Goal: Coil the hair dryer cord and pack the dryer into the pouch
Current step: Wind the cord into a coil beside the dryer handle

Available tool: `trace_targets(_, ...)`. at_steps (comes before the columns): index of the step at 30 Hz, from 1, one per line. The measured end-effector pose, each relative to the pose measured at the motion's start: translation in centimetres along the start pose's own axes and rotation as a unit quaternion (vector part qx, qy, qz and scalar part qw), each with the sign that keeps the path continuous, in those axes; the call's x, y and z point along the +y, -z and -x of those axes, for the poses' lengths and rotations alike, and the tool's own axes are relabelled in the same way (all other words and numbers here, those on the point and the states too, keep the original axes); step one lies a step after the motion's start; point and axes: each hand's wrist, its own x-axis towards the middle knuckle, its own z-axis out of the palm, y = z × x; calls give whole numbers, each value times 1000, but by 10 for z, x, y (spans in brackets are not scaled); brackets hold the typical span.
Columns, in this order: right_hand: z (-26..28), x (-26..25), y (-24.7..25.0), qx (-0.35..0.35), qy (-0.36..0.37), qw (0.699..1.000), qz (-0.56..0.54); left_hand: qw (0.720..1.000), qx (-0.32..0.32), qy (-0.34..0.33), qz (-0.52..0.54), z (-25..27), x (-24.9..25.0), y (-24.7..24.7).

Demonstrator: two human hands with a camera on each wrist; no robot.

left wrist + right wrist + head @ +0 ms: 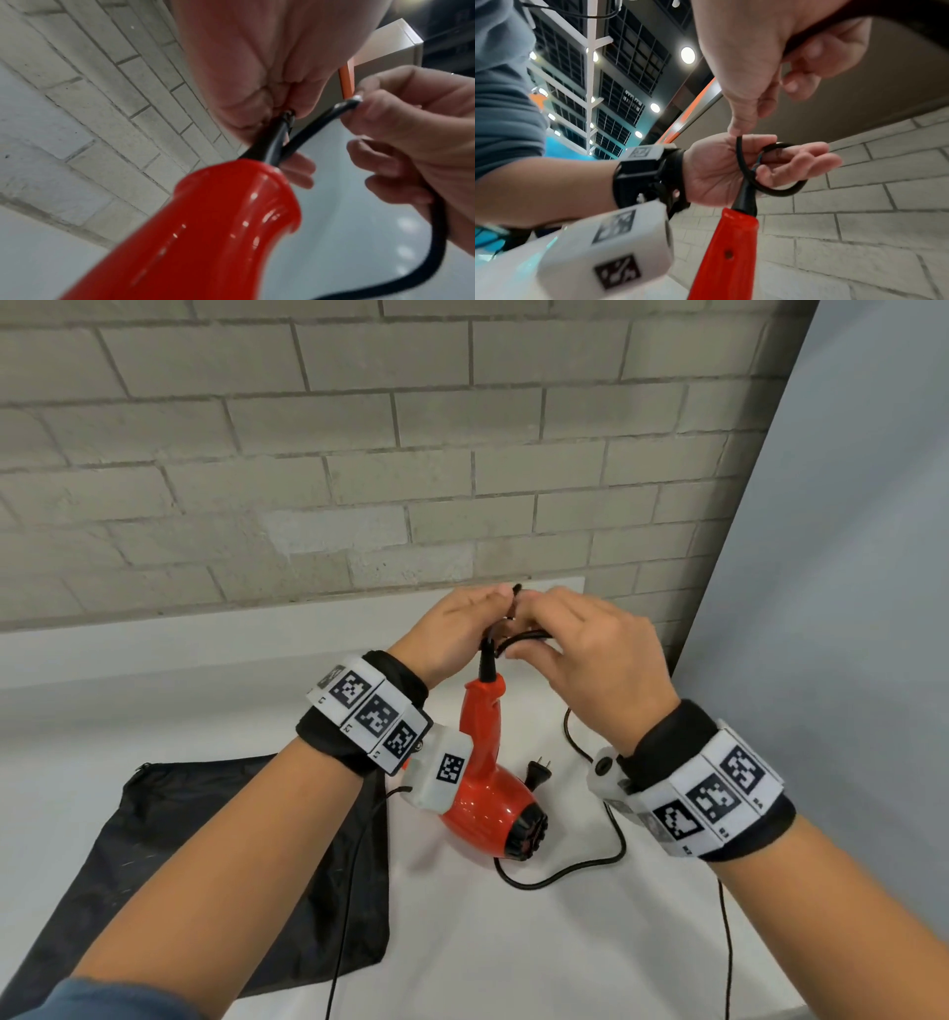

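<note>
Looping cord — both hands pinching.

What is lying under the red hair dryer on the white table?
A loop of the black cord runs out from beneath the red hair dryer on the white table. How far it continues underneath is covered by the dryer body.

A pale brick wall rises behind the white table.
</note>
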Motion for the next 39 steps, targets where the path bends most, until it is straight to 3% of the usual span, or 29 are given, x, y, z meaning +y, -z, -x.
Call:
trace_targets(4,-18,-3,0,-9,-84,990,-110,997,-4,13,-73,6,4,-2)
trace_targets(10,-25,5,-14,-115,-162,963,-181,997,-33,66,3,8,6,-2)
trace_targets(13,-22,7,-18,-104,-172,953,-225,997,-44,65,3,6,5,2)
trace_targets(18,-18,17,-25,-94,-189,945,-248,997,-6,58,58,3,2,2)
trace_targets(25,-16,18,-27,-51,-184,931,-310,993,-67,61,81,4,1,4)
trace_targets(30,2,29,-40,7,-226,935,-273,984,-14,68,161,0,-3,9)
trace_targets(32,12,31,-44,-22,-253,934,-250,975,15,66,211,-2,-6,10)
trace_targets(35,23,20,-51,-133,-255,933,-214,968,26,61,244,-4,-9,10)
trace_targets(39,35,2,-56,-209,-275,909,-234,962,20,64,266,-7,-11,8)
